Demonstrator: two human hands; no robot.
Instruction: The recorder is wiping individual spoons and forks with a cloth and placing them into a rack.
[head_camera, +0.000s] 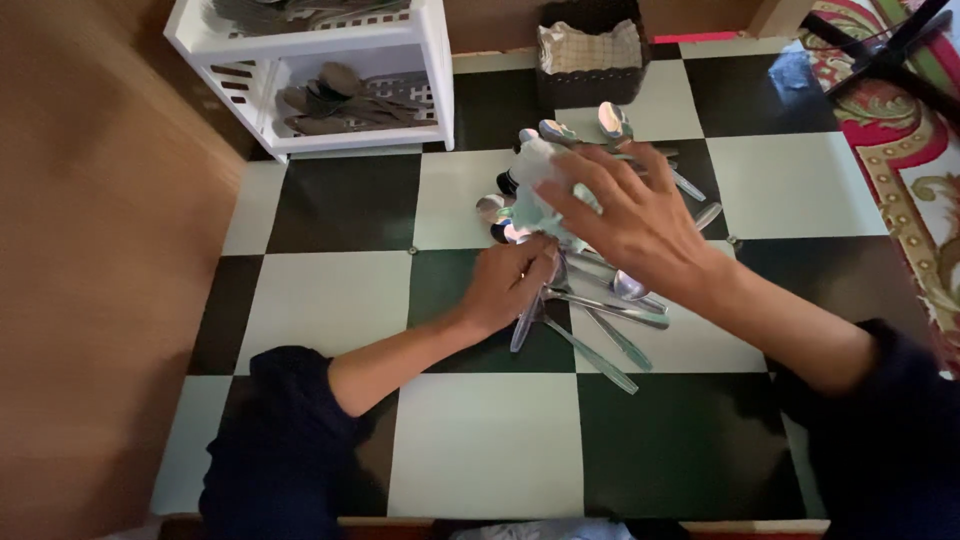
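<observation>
A heap of metal spoons (610, 300) lies on the black-and-white checkered table top (480, 440). My left hand (508, 285) is closed around the handle of one spoon at the heap's left side. My right hand (625, 215) reaches over the heap and holds a crumpled pale cloth (540, 185) against the spoon bowls at the top of the pile. Several spoon bowls (610, 122) stick out beyond the cloth.
A white plastic rack (430, 75) with more cutlery on its shelves stands at the back left. A dark woven basket (590, 55) lined with checked fabric sits behind the heap. A wooden wall runs along the left; a patterned rug (915, 150) lies to the right.
</observation>
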